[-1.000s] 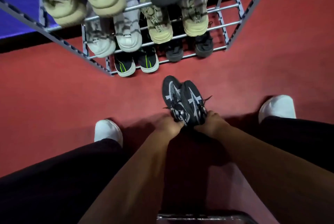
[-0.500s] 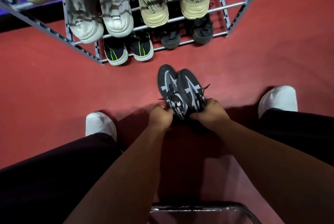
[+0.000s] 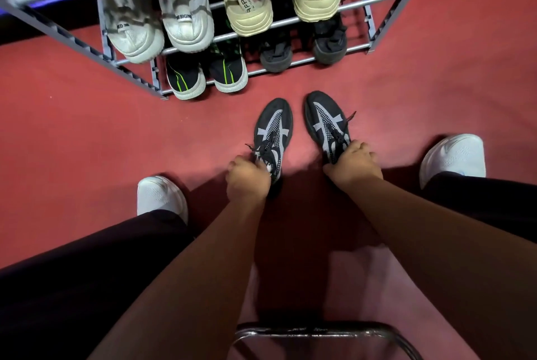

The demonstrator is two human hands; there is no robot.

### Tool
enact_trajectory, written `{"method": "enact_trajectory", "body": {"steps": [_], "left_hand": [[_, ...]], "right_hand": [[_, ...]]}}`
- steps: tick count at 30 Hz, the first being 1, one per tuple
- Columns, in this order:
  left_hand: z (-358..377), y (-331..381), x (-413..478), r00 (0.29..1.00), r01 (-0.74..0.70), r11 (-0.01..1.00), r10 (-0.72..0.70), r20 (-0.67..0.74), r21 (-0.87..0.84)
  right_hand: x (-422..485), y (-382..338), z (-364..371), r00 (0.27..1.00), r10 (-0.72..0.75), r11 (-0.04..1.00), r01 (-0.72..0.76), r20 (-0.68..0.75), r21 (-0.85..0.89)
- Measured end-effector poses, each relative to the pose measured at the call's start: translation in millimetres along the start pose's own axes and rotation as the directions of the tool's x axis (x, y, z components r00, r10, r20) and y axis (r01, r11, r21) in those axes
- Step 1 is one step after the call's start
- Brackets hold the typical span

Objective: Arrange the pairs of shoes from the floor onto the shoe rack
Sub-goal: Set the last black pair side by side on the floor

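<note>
Two black sneakers with grey stripes lie toes-forward over the red floor in front of the shoe rack (image 3: 374, 37). My left hand (image 3: 247, 179) grips the heel end of the left black sneaker (image 3: 273, 130). My right hand (image 3: 353, 165) grips the heel end of the right black sneaker (image 3: 327, 124). A hand-wide gap separates the two shoes. Their heels are hidden under my hands.
The grey metal rack holds a black pair with green stripes (image 3: 206, 77) and a dark pair (image 3: 302, 45) on its lowest tier, with white (image 3: 162, 28) and beige pairs (image 3: 282, 5) above. My white shoes (image 3: 161, 197) (image 3: 453, 156) flank the sneakers. A chrome stool bar (image 3: 319, 332) is near the bottom edge.
The two black sneakers were pressed together; now my hands have pulled them apart, one in each hand. The view has shifted closer to the rack's lower tiers.
</note>
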State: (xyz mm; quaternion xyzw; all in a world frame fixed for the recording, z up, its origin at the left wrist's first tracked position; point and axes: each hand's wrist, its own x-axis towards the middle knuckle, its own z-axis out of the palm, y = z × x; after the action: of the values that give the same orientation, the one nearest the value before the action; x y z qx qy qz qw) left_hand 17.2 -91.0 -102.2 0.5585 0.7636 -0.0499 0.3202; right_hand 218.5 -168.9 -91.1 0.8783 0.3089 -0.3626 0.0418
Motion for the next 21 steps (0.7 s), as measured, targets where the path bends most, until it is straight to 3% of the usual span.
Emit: {"method": "enact_trajectory", "body": {"steps": [2, 6, 11, 21], "left_hand": [[4, 4, -6, 0.997, -0.082, 0.997, 0.082, 0.011, -0.001], [17, 4, -20, 0.970, -0.234, 0.940, 0.207, 0.130, 0.247], [12, 2, -17, 0.973, -0.210, 0.971, 0.196, 0.122, 0.116], [-80, 31, -63, 0.948, -0.118, 0.993, 0.108, 0.300, 0.015]], "right_hand": [[-2, -1, 9, 1.000, -0.016, 0.998, 0.014, -0.022, -0.067], [-1, 0, 20, 1.000, -0.001, 0.987, -0.004, -0.030, -0.163], [1, -4, 9, 0.999, -0.007, 0.996, 0.004, -0.038, -0.088], [-74, -30, -78, 0.996, 0.045, 0.989, -0.055, 0.071, 0.141]]}}
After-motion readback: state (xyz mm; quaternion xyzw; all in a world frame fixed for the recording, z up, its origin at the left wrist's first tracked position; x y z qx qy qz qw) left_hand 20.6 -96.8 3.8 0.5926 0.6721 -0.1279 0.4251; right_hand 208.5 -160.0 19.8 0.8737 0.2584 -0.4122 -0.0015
